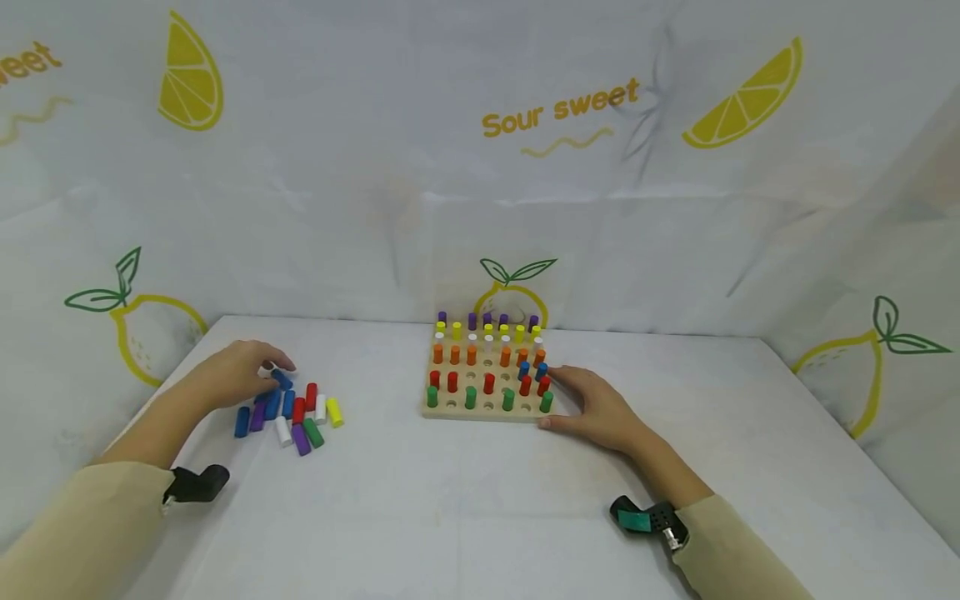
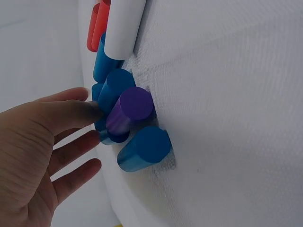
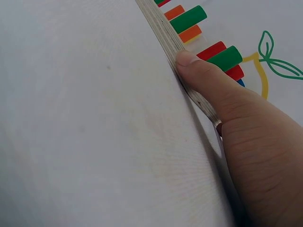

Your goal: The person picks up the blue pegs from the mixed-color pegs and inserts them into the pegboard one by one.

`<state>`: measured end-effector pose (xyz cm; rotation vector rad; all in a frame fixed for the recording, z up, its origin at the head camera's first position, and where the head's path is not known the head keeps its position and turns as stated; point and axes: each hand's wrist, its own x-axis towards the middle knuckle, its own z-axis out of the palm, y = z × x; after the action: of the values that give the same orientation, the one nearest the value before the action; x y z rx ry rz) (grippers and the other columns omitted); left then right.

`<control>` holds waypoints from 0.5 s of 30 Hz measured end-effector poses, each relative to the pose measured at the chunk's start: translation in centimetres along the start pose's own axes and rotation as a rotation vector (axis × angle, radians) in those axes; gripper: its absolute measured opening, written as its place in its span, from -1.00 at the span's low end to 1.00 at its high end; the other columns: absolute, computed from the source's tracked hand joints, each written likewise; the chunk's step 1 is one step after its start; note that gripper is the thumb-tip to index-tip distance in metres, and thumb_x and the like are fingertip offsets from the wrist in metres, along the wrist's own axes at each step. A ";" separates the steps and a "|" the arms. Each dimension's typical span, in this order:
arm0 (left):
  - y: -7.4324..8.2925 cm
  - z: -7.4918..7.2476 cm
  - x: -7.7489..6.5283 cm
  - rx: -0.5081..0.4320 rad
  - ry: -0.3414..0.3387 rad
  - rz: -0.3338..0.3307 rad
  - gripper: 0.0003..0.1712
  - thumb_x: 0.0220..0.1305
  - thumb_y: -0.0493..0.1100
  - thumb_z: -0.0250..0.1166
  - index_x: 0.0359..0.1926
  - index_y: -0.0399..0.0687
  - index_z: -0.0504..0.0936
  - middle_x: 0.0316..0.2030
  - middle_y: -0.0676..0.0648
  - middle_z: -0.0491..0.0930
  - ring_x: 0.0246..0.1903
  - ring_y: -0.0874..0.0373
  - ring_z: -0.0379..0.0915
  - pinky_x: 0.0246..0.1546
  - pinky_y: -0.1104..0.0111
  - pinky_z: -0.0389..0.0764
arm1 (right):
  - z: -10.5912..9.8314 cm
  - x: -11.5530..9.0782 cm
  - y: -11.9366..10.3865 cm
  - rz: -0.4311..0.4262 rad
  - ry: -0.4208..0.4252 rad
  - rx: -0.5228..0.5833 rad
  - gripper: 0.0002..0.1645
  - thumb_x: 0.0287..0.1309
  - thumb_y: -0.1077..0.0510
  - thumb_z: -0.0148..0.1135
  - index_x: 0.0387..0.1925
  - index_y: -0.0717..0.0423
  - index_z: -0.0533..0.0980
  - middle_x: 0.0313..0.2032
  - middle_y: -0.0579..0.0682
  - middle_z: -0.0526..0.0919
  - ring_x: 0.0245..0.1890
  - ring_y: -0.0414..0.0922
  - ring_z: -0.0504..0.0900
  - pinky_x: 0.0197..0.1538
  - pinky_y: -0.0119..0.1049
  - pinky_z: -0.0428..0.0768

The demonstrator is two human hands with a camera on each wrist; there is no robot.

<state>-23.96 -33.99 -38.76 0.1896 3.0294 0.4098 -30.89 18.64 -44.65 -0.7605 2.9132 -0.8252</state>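
Note:
My left hand is over a loose group of coloured pegs at the left, its thumb and index finger pinching a tilted blue peg. In the left wrist view the thumb hides part of the blue pegs, beside a purple peg and another blue peg. My right hand holds the wooden pegboard by its right side, thumb against the front edge and fingers along the side. Upright pegs stand in it in coloured rows, purple at the back and green in front, with some bare holes between.
Red, white, yellow and green pegs lie loose near the left hand. A white cloth covers the table. Behind it rises a white backdrop printed with lemons.

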 end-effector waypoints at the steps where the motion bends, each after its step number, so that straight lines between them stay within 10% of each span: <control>1: 0.0 0.1 0.1 0.000 -0.002 0.003 -0.69 0.27 -0.28 0.35 0.04 -0.17 0.71 0.01 -0.31 0.69 0.06 -0.31 0.56 0.07 -0.17 0.62 | 0.0 0.0 0.0 0.001 -0.001 -0.002 0.08 -0.02 -0.36 0.47 0.46 -0.02 0.33 0.45 0.14 0.38 0.49 0.22 0.28 0.45 0.31 0.28; 15: 0.8 0.8 0.9 0.016 0.003 -0.012 -0.68 0.29 -0.27 0.35 0.05 -0.23 0.69 -0.01 -0.32 0.68 0.00 -0.26 0.59 0.07 -0.19 0.60 | 0.2 0.0 -0.1 0.007 0.004 -0.011 0.08 0.00 -0.37 0.46 0.46 0.00 0.33 0.43 0.16 0.41 0.47 0.23 0.30 0.43 0.32 0.31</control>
<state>-24.69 -32.91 -39.40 0.1716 3.0360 0.3854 -30.81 18.52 -44.74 -0.7493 2.9248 -0.8124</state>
